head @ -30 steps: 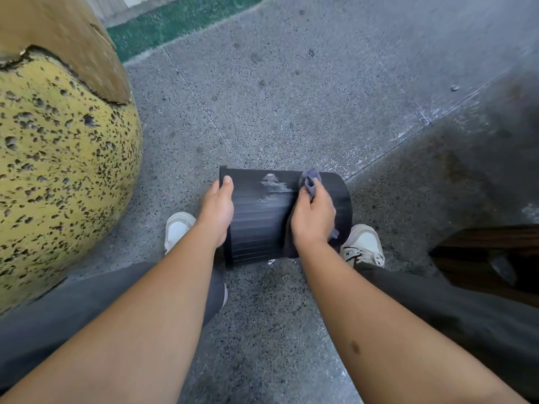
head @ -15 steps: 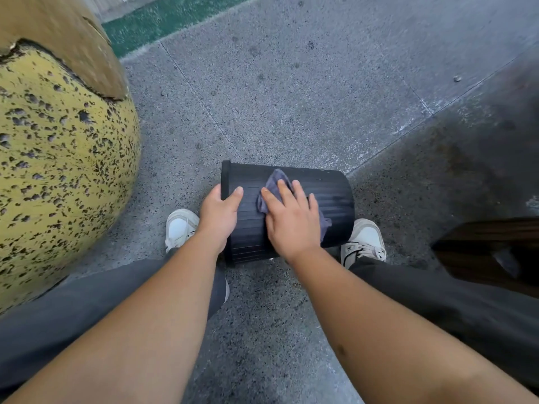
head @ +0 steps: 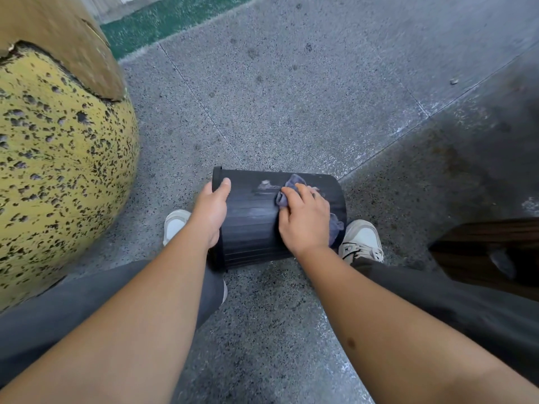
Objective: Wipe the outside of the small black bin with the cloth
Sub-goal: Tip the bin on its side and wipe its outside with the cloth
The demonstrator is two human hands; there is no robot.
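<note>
The small black ribbed plastic bin (head: 262,217) lay on its side on the speckled grey stone floor (head: 291,97), between the person's two pale trainers, its rimmed mouth to the left and its base to the right. Laid this way, its curved outer wall faced up within easy reach. The left hand (head: 210,209) gripped the mouth end, thumb curled over the rim, evidently to stop the bin from rolling. The right hand (head: 304,218) pressed the crumpled grey-blue cloth (head: 287,190) flat against the upper wall, fingers spread and nearly straight over it; part of the cloth trailed out beneath the hand toward the base. A whitish smear (head: 266,185) remained on the wall just left of the cloth, so that patch was judged not yet clean. A large yellow pitted rounded mass (head: 58,158) stood near on the left and a dark wooden object (head: 490,246) on the right; neither touched the bin. The underside against the floor was hidden.
</note>
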